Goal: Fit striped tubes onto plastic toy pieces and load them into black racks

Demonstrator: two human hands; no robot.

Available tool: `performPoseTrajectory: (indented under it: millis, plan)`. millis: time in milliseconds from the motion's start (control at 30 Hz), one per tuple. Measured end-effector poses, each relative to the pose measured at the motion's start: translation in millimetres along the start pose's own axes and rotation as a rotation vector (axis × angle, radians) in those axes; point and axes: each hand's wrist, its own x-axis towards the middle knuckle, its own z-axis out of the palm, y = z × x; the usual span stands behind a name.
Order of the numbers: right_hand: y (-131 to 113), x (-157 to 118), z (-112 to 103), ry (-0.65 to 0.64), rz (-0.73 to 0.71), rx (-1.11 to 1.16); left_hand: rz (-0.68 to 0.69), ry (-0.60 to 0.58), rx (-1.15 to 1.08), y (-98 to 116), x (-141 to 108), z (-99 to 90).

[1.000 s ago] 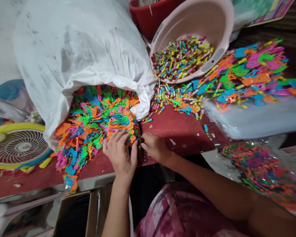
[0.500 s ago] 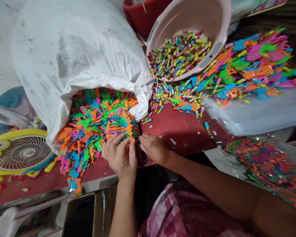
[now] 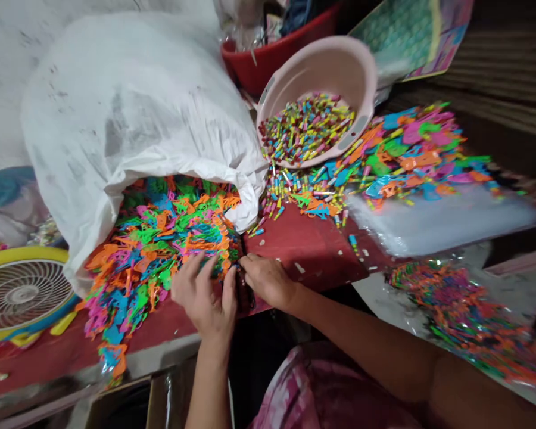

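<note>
My left hand (image 3: 206, 298) lies at the near end of a row of small plastic pieces (image 3: 208, 238), its fingers apart and its thumb near the row's orange rounded ends. No held piece shows in it. To its right, my right hand (image 3: 270, 281) has its fingers pressed together at a dark strip (image 3: 243, 280) along the row's right side. What those fingertips grip is hidden. A loose heap of orange, green, blue and pink plastic pieces (image 3: 138, 262) spreads left of the row, out of the mouth of a large white sack (image 3: 152, 107).
A pink basin (image 3: 312, 68) with many small striped tubes leans behind, before a red tub (image 3: 245, 65). More plastic pieces (image 3: 420, 155) lie on clear bags (image 3: 446, 220) at right. A yellow-rimmed fan (image 3: 27, 292) is at left on the red table (image 3: 299, 244).
The view has shifted, showing more of the red tub. My left fingers have spread and drawn off the orange end piece. My right hand stays closed beside the dark strip.
</note>
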Motion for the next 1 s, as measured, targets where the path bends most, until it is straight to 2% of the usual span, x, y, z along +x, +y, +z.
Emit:
performPoseTrajectory:
  millis: [67,133,167,233,267,333,433,567,633,767,1000]
  plan:
    - [19.5,-7.4,-10.9,0.033,-0.041,0.017,-0.096,0.102,0.001,-0.6,-13.6,-3.8]
    - [50.3,-15.5,-27.7,0.119,-0.002,0.001,-0.302,0.193,-0.040,-5.3,-33.6,-3.3]
    - [68.6,-19.1,-37.8,0.177,0.067,-0.024,-0.444,0.198,-0.095,-8.9,-44.6,-0.8]
    - [106.8,-24.3,-58.9,0.264,0.189,-0.069,-0.719,0.129,-0.275,-17.1,-65.0,8.2]
    - [124.8,-25.7,-68.5,0.311,0.265,-0.121,-0.814,0.069,-0.368,-21.3,-73.1,14.0]
    - [155.1,-26.6,-83.3,0.338,0.389,-0.240,-0.909,-0.019,-0.497,-28.6,-83.1,25.5]
    - [182.1,-25.1,-93.8,0.311,0.437,-0.365,-0.953,-0.048,-0.534,-35.0,-83.4,37.4]
    - [193.6,-20.0,-99.1,0.298,0.364,-0.420,-0.933,-0.089,-0.464,-30.9,-70.9,41.8]
    - [197.4,-15.3,-102.4,0.285,0.359,-0.456,-0.908,-0.132,-0.471,-22.7,-64.9,43.1]
    - [208.7,-1.0,-107.4,0.167,0.297,-0.548,-0.892,-0.181,-0.547,-0.3,-58.0,48.5]
    - [220.1,14.1,-108.8,0.109,0.187,-0.607,-0.848,-0.330,-0.704,25.5,-59.6,52.0]
